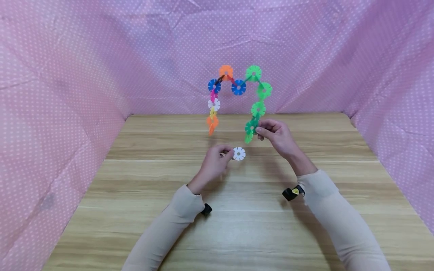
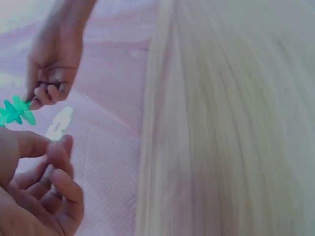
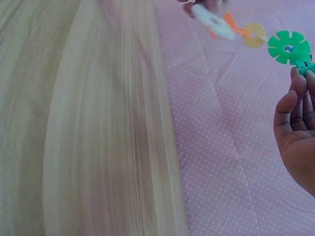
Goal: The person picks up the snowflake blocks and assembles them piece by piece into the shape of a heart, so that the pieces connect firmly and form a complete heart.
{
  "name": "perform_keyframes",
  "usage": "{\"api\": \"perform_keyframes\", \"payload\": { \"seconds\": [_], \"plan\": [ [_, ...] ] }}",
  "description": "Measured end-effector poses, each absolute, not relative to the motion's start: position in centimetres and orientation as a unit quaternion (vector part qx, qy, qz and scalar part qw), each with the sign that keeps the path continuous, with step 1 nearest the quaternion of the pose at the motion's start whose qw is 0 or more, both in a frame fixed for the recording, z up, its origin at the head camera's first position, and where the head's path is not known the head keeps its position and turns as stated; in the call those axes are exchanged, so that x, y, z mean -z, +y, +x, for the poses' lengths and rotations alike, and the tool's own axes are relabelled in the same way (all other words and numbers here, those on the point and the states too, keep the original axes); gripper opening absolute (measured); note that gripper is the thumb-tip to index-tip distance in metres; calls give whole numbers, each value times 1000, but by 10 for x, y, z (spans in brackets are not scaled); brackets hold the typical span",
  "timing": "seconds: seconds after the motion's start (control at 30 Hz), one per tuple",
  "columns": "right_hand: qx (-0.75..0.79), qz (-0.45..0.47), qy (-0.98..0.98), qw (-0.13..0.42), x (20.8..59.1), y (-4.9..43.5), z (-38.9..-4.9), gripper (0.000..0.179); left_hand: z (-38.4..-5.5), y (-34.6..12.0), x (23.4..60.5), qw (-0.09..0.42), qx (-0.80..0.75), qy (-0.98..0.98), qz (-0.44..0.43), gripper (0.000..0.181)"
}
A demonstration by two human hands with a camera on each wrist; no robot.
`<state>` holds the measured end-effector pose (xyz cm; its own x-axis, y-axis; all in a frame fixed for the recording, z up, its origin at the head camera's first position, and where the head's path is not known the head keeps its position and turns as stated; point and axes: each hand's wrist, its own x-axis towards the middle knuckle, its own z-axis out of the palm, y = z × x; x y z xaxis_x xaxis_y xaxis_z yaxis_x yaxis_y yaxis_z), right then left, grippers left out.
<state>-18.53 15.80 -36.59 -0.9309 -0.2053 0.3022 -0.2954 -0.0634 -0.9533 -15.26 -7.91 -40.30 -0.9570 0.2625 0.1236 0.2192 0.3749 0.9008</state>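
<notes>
My left hand pinches a white notched disc between thumb and fingers, above the table. My right hand grips a green disc near the lower right end of a chain of interlocked notched discs. From there the chain climbs through several green discs, dips at a blue disc, passes an orange disc and hangs down on the left to an orange end. The white disc is apart from the chain's green end, below and left of it. In the right wrist view the white disc looks blurred.
A wood-grain table stretches under both arms. Pink dotted cloth hangs behind it and at both sides. Black straps with small devices sit at the wrists.
</notes>
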Motion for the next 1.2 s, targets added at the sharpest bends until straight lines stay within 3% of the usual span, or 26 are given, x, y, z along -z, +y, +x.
{"api": "perform_keyframes", "payload": {
  "seconds": [0.13, 0.3, 0.67, 0.83, 0.97, 1.2],
  "plan": [
    [-724, 176, -666, 38, 367, 157, -183, 10, -149, -79, 402, 41, -665, 738, 106, 10],
    [-748, 172, -640, 50, 368, 155, -180, 8, -146, -74, 402, 24, -725, 684, 76, 13],
    [-764, 166, -621, 55, 370, 153, -179, 16, -144, -65, 399, -1, -743, 666, 67, 12],
    [-767, 158, -619, 59, 369, 152, -179, 5, -145, -62, 400, -6, -752, 656, 66, 10],
    [-770, 149, -618, 62, 370, 150, -180, 4, -147, -61, 401, 3, -770, 636, 61, 11],
    [-769, 143, -619, 67, 373, 148, -181, 17, -150, -62, 402, 35, -753, 653, 72, 15]
  ]
}}
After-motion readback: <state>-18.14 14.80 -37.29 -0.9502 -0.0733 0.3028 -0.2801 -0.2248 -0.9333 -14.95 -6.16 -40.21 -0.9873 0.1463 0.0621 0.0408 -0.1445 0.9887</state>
